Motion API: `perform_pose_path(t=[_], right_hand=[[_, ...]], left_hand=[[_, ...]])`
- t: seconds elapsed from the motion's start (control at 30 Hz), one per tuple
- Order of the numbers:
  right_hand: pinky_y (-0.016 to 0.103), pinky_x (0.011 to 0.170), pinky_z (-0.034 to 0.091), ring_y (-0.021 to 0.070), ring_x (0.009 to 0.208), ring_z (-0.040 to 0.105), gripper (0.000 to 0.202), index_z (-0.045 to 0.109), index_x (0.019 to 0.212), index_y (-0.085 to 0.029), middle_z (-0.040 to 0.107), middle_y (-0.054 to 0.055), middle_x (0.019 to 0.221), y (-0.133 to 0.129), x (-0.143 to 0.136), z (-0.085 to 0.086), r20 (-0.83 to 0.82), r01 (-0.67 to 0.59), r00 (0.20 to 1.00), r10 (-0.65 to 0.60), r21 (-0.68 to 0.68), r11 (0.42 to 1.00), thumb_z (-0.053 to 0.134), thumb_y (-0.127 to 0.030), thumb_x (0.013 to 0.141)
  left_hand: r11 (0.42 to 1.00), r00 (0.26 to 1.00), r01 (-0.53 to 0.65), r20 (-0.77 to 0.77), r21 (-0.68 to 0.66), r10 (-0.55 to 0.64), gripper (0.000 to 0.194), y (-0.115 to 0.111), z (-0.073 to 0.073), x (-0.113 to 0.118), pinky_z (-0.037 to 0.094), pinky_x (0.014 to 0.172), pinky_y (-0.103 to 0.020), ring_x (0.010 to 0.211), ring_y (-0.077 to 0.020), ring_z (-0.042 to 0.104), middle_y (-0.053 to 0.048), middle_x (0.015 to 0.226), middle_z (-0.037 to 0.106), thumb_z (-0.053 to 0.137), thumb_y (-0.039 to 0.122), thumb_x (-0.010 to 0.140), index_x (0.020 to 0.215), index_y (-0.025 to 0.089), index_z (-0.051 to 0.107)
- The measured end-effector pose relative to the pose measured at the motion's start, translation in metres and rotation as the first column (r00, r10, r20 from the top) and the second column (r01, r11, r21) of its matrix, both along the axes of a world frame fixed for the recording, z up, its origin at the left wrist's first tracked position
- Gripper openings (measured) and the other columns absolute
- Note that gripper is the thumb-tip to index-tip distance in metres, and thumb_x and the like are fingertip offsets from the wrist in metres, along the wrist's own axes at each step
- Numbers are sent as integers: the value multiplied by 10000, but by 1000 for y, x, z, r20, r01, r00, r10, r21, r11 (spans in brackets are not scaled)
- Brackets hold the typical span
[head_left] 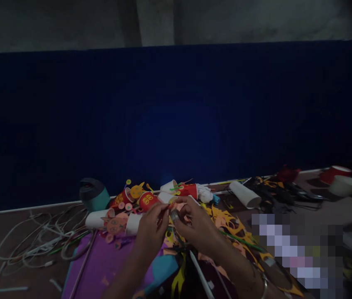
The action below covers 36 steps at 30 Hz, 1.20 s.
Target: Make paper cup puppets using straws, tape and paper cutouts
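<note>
My left hand (152, 228) is raised over the cluttered table, its fingertips pinched together. What they hold, if anything, is too small and dim to name. Close beside it, my right hand (196, 224) curls around a small shiny, clear object that looks like a roll of tape (174, 215). Just behind the hands lie red paper cups (147, 201) with yellow markings and a white cup (133, 224) on its side. An orange paper cutout with a drawn face (116, 224) rests against white cups to the left. Yellow and orange paper scraps (222, 216) spread beneath and right of my right hand.
White cables (35, 238) lie coiled at left near a teal and dark rounded object (94, 195). A purple sheet (101, 261) covers the table front. A white pen-like stick (201, 274) points forward. More cups (345, 185) stand far right. A blue wall panel (176, 116) rises behind.
</note>
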State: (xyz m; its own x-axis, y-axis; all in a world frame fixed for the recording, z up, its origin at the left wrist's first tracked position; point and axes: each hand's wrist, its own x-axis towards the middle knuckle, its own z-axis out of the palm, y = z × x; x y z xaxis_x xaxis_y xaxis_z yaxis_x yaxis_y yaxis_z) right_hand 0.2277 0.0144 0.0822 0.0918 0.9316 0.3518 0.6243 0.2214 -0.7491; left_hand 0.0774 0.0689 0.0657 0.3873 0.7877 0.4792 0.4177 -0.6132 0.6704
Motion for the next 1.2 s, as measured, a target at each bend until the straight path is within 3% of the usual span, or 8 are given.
perform_pose_path(t=[0.17,0.4,0.47,0.63,0.87,0.93,1.1,1.2], right_hand=[[372,802,332,228,878,547,346,544,1033,-208,625,16,797,0,1,2,176,68,981,-79,67,995,564,-184,688],[384,800,312,244,850,533,286,604,950,-179,635,57,823,-2,0,1,303,119,943,-141,88,989,579,-212,667],[380,793,311,242,848,529,287,605,951,-187,633,48,805,-1,2,0,287,130,946,-149,83,988,581,-216,667],[356,786,305,207,823,524,212,614,897,-231,623,6,774,0,4,3,217,56,974,-69,62,996,582,-206,689],[322,788,317,169,796,541,231,608,957,-240,627,-24,738,-2,3,9,126,-58,991,54,29,998,563,-197,735],[322,789,323,167,785,550,240,607,997,-243,637,-21,741,0,5,8,115,-78,990,76,11,997,545,-219,767],[346,805,315,188,817,552,226,635,977,-239,648,-1,763,4,7,5,168,-48,985,41,41,998,545,-210,772],[335,789,315,177,790,539,195,643,908,-242,632,-11,737,5,6,3,175,-81,982,67,74,994,556,-167,750]], left_hand=[[999,1000,-25,-6,-42,25,221,-1,-6,5,431,735,-306,846,-214,586,-75,898,633,388,251,899,928,187,597],[989,998,34,51,-144,-27,191,-2,-6,7,386,672,-274,748,-195,553,-39,778,605,444,281,877,846,202,615],[957,987,101,145,-273,-62,182,-2,-5,7,380,624,-251,679,-167,524,-14,717,575,460,296,866,807,195,599],[771,906,335,411,-541,-105,171,-3,-4,8,404,616,-216,654,-128,511,7,709,548,507,330,837,830,175,580],[812,881,302,471,-500,-38,200,-2,3,7,435,695,-227,760,-149,559,-14,775,613,577,360,803,826,165,615],[781,864,340,502,-524,-39,218,-2,5,6,436,719,-237,774,-152,563,-17,791,617,583,376,799,829,163,617],[697,865,379,501,-609,-33,252,-2,8,5,366,555,-179,584,-89,471,33,647,530,623,406,764,762,159,573],[629,816,452,577,-632,-6,260,0,6,4,353,534,-170,559,-77,468,53,645,534,671,391,723,805,193,524]])
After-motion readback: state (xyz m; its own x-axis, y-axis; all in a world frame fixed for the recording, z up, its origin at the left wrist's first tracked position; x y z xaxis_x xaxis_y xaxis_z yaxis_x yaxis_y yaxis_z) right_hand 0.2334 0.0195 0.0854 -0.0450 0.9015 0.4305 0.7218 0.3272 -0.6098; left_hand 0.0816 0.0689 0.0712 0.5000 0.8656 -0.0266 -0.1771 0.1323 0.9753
